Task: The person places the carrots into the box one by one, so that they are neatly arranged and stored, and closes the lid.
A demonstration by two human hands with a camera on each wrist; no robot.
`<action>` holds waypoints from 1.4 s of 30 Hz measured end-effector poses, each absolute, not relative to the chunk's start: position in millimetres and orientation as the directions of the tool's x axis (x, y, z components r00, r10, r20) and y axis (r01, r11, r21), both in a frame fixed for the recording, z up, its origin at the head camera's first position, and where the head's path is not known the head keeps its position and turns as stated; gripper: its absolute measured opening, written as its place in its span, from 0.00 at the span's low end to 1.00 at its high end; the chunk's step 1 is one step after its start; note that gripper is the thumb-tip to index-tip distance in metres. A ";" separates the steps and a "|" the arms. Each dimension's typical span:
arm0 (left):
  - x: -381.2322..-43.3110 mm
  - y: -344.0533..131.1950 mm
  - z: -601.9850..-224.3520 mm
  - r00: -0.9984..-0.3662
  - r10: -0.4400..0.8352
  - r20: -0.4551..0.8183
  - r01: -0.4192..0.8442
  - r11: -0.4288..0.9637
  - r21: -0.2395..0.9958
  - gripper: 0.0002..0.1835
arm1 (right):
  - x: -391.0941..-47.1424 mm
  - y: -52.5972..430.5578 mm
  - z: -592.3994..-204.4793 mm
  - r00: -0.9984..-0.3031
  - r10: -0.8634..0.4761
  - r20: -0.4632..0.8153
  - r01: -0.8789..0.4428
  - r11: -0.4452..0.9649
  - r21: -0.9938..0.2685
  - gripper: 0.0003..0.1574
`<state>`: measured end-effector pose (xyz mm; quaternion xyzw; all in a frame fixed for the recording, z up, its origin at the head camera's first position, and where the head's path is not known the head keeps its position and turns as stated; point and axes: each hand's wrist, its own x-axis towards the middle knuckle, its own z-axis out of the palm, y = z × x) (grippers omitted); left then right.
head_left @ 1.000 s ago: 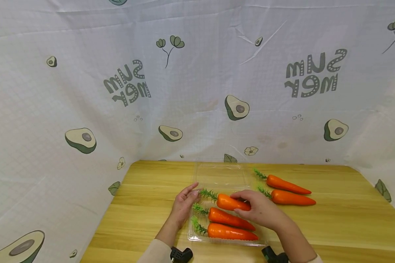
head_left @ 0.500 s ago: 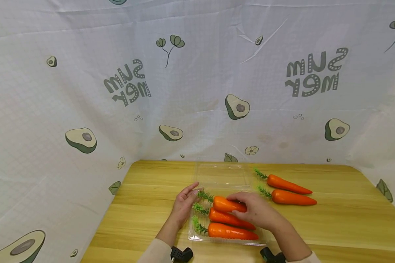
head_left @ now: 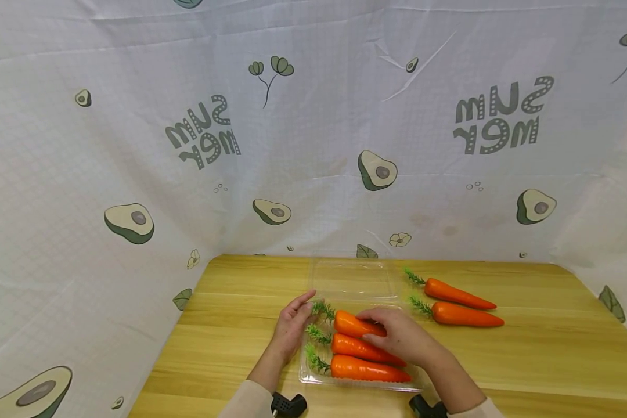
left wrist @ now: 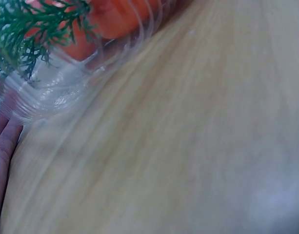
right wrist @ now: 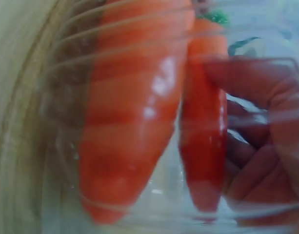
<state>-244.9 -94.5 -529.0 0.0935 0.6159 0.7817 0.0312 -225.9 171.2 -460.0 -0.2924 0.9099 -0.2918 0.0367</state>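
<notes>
My right hand grips the rearmost carrot over the clear plastic container, fingers on the far side and thumb on the near side. Its green top points left, close to my left hand. Two more carrots lie in the container in front of it, the middle carrot and the front carrot. My left hand touches the container's rear left corner with fairly straight fingers. In the right wrist view, the thumb shows through the clear wall beside a carrot.
The container's hinged lid lies folded back behind it. On the table to the right rest two loose carrots, one farther back and one nearer. A white printed curtain hangs behind the table.
My right hand has moved left with the rearmost carrot, shifting it slightly toward the front, close beside the middle carrot. My left hand has stayed at the container's corner.
</notes>
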 end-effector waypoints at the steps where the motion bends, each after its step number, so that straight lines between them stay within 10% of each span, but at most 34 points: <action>1: -245.1 -94.4 -529.3 -0.981 0.165 0.106 0.064 -0.240 0.969 0.27 | -226.2 170.9 -460.7 -0.827 -0.553 0.102 -0.510 0.660 -0.552 0.21; 42: -244.0 -94.3 -525.5 -0.985 0.156 0.070 0.030 -0.247 0.968 0.26 | -224.9 163.2 -466.0 -0.865 -0.488 0.121 -0.480 0.732 -0.484 0.20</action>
